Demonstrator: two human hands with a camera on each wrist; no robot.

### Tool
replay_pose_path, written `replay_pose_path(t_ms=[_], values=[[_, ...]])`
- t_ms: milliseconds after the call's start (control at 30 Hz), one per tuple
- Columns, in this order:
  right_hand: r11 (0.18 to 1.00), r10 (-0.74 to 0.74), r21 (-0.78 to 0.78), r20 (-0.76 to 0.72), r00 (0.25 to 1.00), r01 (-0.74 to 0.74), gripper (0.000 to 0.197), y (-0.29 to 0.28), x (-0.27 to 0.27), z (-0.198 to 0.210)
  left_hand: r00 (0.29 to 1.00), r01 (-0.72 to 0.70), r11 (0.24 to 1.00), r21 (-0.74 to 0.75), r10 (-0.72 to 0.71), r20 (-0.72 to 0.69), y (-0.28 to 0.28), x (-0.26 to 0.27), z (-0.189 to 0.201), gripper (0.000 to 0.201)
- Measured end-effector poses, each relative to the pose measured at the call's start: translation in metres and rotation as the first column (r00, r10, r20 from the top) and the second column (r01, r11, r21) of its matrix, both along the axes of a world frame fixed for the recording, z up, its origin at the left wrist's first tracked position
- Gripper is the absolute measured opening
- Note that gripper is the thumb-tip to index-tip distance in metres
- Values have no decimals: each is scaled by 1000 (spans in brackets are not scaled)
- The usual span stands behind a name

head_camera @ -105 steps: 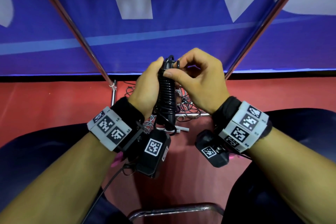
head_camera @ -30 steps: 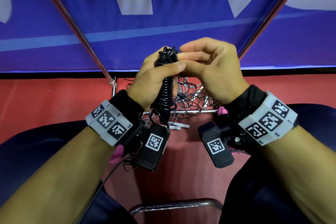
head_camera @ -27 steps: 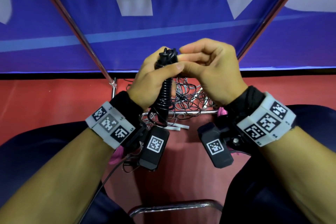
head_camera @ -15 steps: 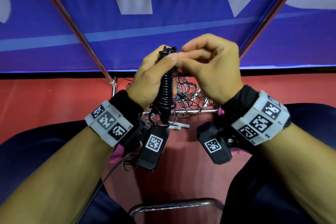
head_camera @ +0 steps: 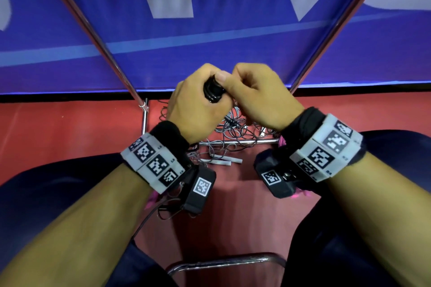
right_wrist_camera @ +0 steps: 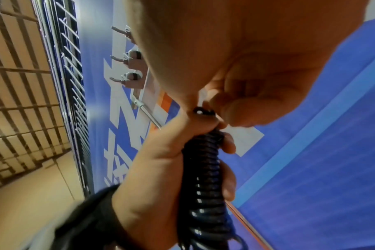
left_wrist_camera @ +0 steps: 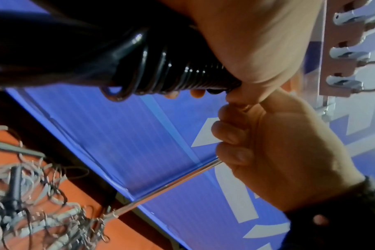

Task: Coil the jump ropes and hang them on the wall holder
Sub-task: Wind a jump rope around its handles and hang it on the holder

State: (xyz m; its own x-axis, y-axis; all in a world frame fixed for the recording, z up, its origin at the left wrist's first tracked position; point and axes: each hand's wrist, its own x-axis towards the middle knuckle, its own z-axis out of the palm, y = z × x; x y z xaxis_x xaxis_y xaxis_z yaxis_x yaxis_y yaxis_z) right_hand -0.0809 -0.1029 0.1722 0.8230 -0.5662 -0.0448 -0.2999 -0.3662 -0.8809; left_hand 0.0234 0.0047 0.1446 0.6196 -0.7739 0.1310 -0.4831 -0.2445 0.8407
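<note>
Two slanted metal poles [head_camera: 102,50] cross blue banner [head_camera: 233,53] behind hands. Tangle of grey jump ropes [head_camera: 238,133] on red floor [head_camera: 70,128] below. Wall holder [right_wrist_camera: 132,71] with hooks high on banner, well apart. Left hand [head_camera: 196,112] fists round black jump rope [left_wrist_camera: 171,72]: glossy, tight-wound ribbed bundle, loose loop at bottom. Right hand [head_camera: 261,98], fingers curled, pinches bundle's top end.

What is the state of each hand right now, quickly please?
Left hand: closed, gripping the coiled black jump rope.
Right hand: closed, pinching the rope's top end.
</note>
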Motion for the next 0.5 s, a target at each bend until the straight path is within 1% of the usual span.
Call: replay_pose_path(t_ms=[67, 133, 200, 300, 333, 400, 500], values=[[991, 50, 129, -29, 998, -46, 40, -4, -1, -2, 998, -24, 999, 23, 22, 62, 1, 1, 1, 29], [964, 88, 255, -36, 995, -76, 35, -7, -2, -2, 995, -34, 999, 30, 31, 92, 3, 2, 3, 30], [933, 118, 346, -41, 992, -97, 33, -8, -1, 0, 994, -40, 999, 36, 36, 99, 5, 2, 3, 29], [870, 155, 480, -58, 986, -109, 32, -9, -3, 3, 987, -39, 995, 94, 24, 158, 8, 2, 5, 32], [856, 169, 505, -78, 983, -107, 32, -10, -3, 3, 982, -37, 992, 119, 14, 190, 8, 1, 6, 32], [853, 199, 511, -133, 971, -105, 34, -10, -4, 2, 969, -32, 987, 158, -8, 248, 10, 0, 8, 32], [897, 268, 413, -229, 936, -156, 37, -7, -5, 4, 961, -28, 981, 192, -27, 275, 12, 0, 8, 32]])
